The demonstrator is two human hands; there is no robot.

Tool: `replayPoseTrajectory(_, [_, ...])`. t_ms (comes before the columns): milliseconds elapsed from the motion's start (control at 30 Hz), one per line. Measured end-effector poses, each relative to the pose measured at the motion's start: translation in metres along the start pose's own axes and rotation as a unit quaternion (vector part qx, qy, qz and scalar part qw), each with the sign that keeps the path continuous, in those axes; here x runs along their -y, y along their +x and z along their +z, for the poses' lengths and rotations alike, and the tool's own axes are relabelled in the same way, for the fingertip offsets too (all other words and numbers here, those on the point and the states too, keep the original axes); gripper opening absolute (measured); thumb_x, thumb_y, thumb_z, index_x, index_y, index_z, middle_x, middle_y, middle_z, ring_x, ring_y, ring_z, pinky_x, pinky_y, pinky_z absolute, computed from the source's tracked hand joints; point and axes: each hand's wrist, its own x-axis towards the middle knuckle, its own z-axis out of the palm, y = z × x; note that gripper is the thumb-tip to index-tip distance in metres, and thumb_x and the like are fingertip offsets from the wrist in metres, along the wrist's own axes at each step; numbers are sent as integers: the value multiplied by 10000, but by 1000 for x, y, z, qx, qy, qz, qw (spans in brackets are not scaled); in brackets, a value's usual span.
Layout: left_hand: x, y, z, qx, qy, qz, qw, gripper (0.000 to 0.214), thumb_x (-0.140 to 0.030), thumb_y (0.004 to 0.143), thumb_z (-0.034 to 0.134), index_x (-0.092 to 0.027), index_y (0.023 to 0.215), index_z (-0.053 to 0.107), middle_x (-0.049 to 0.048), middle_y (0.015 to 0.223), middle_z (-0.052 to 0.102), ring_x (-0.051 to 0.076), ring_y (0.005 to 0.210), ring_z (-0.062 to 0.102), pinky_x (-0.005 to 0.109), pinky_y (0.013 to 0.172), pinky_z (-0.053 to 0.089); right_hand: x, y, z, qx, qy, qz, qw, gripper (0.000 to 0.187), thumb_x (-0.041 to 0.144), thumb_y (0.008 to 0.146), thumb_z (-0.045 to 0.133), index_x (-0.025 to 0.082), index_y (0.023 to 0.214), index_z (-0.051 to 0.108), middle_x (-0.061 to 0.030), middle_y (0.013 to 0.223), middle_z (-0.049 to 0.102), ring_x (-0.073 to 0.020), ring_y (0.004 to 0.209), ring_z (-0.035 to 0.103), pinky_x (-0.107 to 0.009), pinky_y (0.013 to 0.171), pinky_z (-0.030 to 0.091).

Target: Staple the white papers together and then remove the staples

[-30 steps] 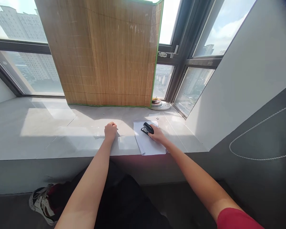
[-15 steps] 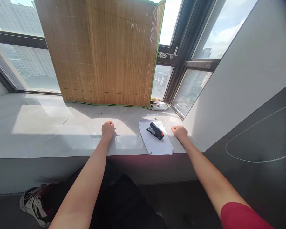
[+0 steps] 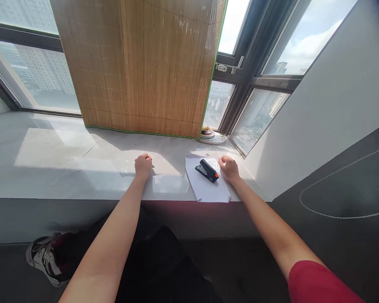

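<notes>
A black stapler (image 3: 207, 170) with an orange-red tip lies slantwise on a few white paper sheets (image 3: 210, 192) on the windowsill. My left hand (image 3: 143, 165) rests as a fist on the sill, well left of the paper, with nothing visible in it. Close to the paper's right edge is my right hand (image 3: 229, 167), its fingers curled in and no object showing in them. It is a short way right of the stapler and apart from it. Some writing or print shows on the paper's upper right part.
A bamboo mat (image 3: 142, 75) with green edging stands against the window behind the sill (image 3: 60, 164). Stacked round items (image 3: 207, 134) sit in the far right corner. A slanting white wall (image 3: 316, 92) bounds the right side. Two tiny dark bits lie above the paper.
My right hand has moved left to the paper's edge, nearer the stapler. My left hand stays in place as a fist. The view has tilted slightly.
</notes>
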Motion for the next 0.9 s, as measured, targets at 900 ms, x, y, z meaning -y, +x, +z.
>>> replayPoseTrajectory(900, [68, 51, -66, -244, -490, -216, 808, 140, -134, 624, 517, -213, 738, 503, -15, 694, 474, 96, 538, 394, 220, 517, 337, 327, 35, 130, 163, 157, -78, 971, 727, 534, 1094, 531, 170, 1705, 380, -181, 1741, 405, -374, 1661, 254, -631, 1354, 141])
